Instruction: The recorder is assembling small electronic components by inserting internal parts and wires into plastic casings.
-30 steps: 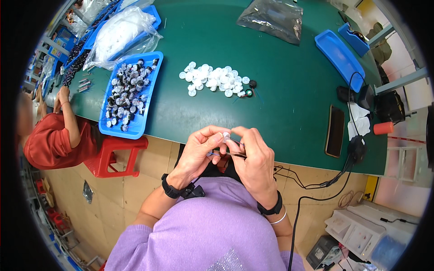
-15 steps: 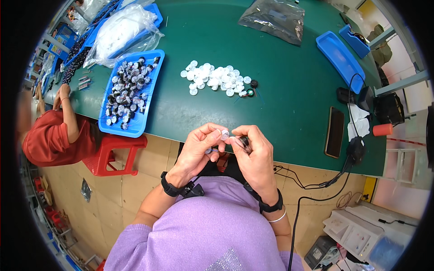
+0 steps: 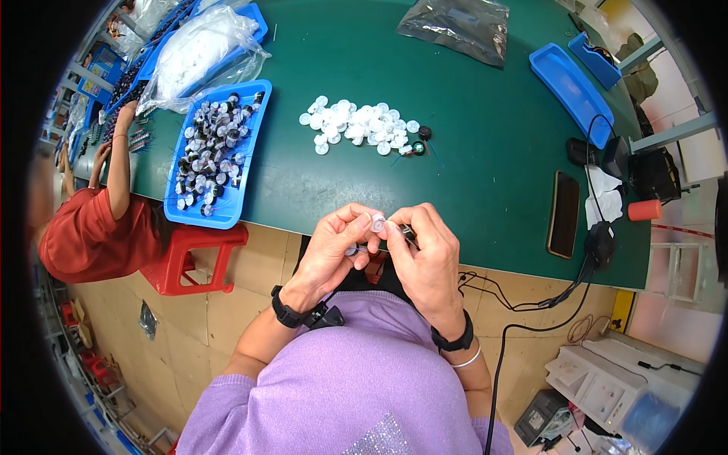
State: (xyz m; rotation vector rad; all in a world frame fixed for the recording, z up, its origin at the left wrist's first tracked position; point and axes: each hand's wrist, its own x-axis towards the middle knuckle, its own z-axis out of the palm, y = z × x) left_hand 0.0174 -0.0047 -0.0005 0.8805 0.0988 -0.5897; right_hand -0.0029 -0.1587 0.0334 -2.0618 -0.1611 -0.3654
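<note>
Just over the near edge of the green table, my hands meet at the fingertips. My left hand point(image 3: 327, 246) pinches a small translucent white cap point(image 3: 377, 225) between thumb and forefinger. A second clear piece point(image 3: 351, 250) shows lower in that palm, partly hidden by the fingers. My right hand point(image 3: 428, 265) has its thumb and forefinger closed against the cap's right side. Curled under its fingers is a small black round part point(image 3: 409, 234), mostly covered. Beyond my hands lies a loose pile of white caps point(image 3: 371, 127), with a black round part point(image 3: 425, 133) and a green-faced one point(image 3: 418, 148) beside it.
A blue tray point(image 3: 248, 178) of capped black parts stands at left, near a bulging plastic bag point(image 3: 201, 53). A co-worker in red point(image 3: 106, 235) sits beyond a red stool point(image 3: 201, 254). At right are a phone point(image 3: 563, 214), cables, and a blue tray point(image 3: 570, 92).
My right fingertips have come closer to the cap in my left hand. The co-worker's arm has reached farther across the table at left.
</note>
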